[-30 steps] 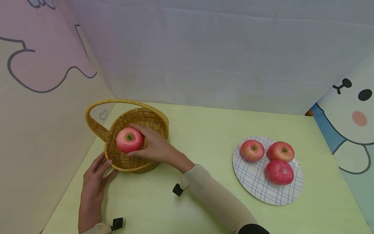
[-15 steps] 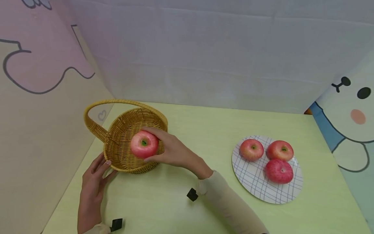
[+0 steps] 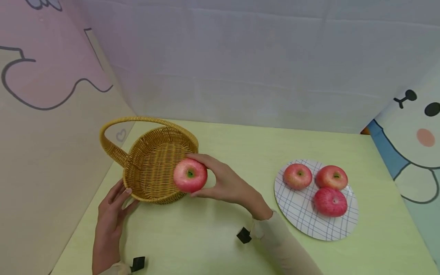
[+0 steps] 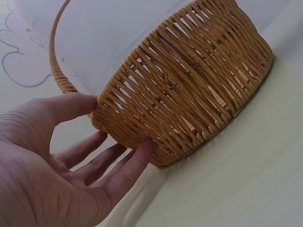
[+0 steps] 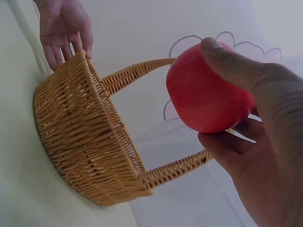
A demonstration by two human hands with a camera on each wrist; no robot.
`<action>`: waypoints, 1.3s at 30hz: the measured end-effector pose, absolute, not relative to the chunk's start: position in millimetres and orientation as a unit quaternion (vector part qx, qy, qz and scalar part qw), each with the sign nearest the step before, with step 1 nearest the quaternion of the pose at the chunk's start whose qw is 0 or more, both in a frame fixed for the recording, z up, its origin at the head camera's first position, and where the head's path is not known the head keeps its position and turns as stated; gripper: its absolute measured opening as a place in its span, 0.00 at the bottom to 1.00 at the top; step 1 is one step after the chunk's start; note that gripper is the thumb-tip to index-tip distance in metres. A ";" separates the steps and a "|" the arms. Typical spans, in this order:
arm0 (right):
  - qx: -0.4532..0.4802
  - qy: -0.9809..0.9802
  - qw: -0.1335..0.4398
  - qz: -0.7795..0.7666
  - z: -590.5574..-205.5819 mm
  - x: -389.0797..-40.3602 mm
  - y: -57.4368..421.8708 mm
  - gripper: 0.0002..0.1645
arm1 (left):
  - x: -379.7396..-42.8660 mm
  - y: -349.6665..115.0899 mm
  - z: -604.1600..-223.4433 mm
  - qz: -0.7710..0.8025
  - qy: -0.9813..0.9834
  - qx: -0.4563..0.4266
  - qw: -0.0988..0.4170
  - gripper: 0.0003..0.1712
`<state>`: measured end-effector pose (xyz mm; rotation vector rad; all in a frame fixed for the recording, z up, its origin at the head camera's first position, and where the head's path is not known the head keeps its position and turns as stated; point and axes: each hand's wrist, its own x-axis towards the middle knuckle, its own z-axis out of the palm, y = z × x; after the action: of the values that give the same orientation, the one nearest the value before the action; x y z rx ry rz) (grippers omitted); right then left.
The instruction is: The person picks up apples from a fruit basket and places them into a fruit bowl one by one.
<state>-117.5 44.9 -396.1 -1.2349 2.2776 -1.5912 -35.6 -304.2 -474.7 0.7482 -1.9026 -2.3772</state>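
Observation:
In the head view my right hand [image 3: 228, 182] holds a red apple [image 3: 190, 175] between thumb and fingers, over the right front rim of a wicker basket [image 3: 154, 168]. The right wrist view shows the same apple [image 5: 206, 92] raised above the table, apart from the basket [image 5: 80, 127]. No fruit shows in the basket's woven inside. My left hand [image 3: 111, 214] rests against the basket's left front side. In the left wrist view its fairly straight fingers [image 4: 128, 172] touch the outer wall, with the thumb at the rim.
A round checked plate [image 3: 299, 217] lies on the right of the pale table [image 3: 240, 152], with three apples [image 3: 330, 201] on it. The basket's arched handle [image 3: 144, 119] leans to the back left. A printed cloth wall stands at the left, a pale one behind.
My right hand has drawn the apple to the right, from over the basket's left part to its right front rim. My left hand and the basket have stayed in place.

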 end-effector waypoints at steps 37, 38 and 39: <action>0.017 0.742 -0.243 -0.624 -445.7 -57.1 104.8 0.53 | -35.4 -303.5 -477.7 -0.768 -0.600 0.222 0.020 0.37; 0.030 0.741 -0.242 -0.626 -446.4 -55.5 106.5 0.53 | -35.5 -303.5 -477.8 -0.770 -0.598 0.222 0.020 0.37; 0.044 0.739 -0.241 -0.628 -447.5 -53.9 108.5 0.53 | -35.6 -303.5 -477.9 -0.771 -0.597 0.221 0.019 0.37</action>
<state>-53.9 108.5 -447.5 0.1631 2.7622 -2.3464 -35.6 -303.5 -477.9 0.6851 -1.8530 -2.3933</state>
